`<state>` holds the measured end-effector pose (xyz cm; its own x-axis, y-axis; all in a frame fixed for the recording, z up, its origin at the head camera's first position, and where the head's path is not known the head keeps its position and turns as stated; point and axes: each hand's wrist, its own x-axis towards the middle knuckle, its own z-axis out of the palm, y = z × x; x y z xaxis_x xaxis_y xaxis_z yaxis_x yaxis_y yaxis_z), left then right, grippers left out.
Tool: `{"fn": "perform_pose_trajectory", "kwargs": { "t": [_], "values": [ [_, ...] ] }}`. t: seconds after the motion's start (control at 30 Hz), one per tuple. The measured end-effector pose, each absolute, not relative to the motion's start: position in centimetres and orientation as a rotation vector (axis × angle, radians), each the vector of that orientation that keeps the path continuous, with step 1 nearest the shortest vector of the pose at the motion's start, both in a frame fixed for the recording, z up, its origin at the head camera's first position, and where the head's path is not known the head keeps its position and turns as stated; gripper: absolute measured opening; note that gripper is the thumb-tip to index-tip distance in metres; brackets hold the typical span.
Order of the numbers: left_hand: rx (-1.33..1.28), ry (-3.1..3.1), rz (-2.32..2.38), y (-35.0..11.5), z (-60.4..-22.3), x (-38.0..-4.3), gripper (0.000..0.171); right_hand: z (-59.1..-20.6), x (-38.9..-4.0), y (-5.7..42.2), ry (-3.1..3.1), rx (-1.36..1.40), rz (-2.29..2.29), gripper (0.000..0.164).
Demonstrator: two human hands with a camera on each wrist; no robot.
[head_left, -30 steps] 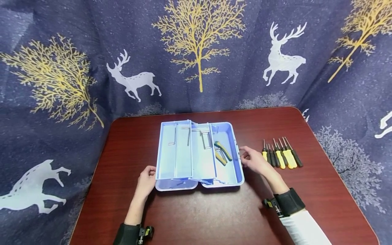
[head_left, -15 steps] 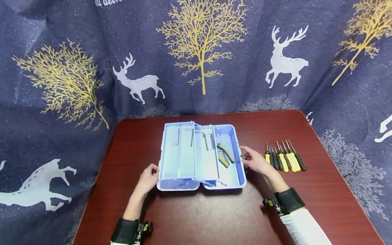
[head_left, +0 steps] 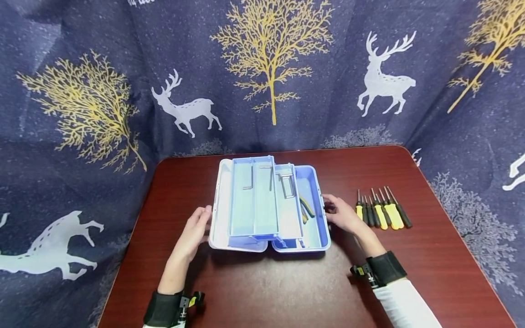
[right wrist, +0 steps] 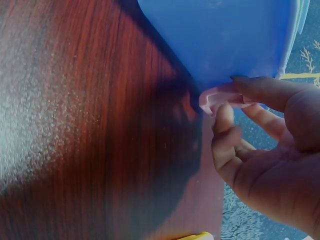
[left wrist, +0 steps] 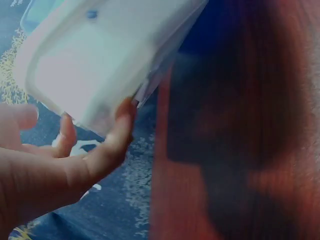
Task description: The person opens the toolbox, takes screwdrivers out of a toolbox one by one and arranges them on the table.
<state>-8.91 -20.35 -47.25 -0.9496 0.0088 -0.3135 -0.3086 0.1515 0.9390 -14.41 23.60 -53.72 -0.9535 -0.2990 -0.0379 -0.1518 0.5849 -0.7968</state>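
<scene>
A light-blue cantilever toolbox (head_left: 312, 234) lies spread on the table, its lid (head_left: 222, 205) to the left. My left hand (head_left: 192, 234) is at the lid's outer edge; in the left wrist view its fingertips touch that edge from below, the thumb apart. At the right wall, my right hand (head_left: 339, 214) pinches a pinkish latch (right wrist: 209, 100) between thumb and fingers. The raised trays (head_left: 265, 216) carry several L-shaped hex keys (head_left: 251, 180). Green-and-yellow pliers (head_left: 306, 209) lie in the base, partly hidden under a tray.
Several screwdrivers (head_left: 384, 214) with yellow or black handles lie in a row to the right. The dark red table (head_left: 295, 291) ends at a curtain (head_left: 328, 114) printed with deer and trees.
My left hand has lifted the lid's outer edge, and the linked trays have swung rightward, covering more of the pliers and baring the lid's inside. My right hand stays at the latch.
</scene>
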Motion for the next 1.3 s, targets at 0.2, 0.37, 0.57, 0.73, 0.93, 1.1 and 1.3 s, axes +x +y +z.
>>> {"fn": "perform_pose_trajectory", "kwargs": {
  "t": [0.2,0.37,0.57,0.73,0.93,1.1,1.3],
  "values": [
    [-0.227,2.173,1.835,-20.2,-46.4,-9.1,0.066,-54.1,-14.3,23.7,2.637,-0.363,-1.337,0.055],
    [-0.21,1.952,2.016,-19.8,-46.8,-9.7,0.054,-54.1,-14.2,23.7,2.599,-0.309,-1.362,0.054],
    [-0.125,1.925,2.101,-19.1,-47.4,-10.1,0.033,-54.1,-14.2,23.5,2.541,-0.305,-1.414,0.054],
    [-0.121,1.966,2.097,-18.1,-47.5,-10.4,0.035,-54.2,-14.4,23.5,2.56,-0.361,-1.428,0.053],
    [-0.108,1.834,2.142,-17.3,-47.8,-11.2,0.032,-54.4,-14.4,23.5,2.597,-0.374,-1.403,0.052],
    [-0.018,1.801,2.138,-17.4,-47.6,-11.8,0.025,-54.6,-14.5,23.5,2.624,-0.385,-1.374,0.052],
    [0.1,1.968,1.982,-18.4,-46.8,-12.4,0.036,-54.2,-14.5,23.8,2.663,-0.381,-1.324,0.052]
  ]
}}
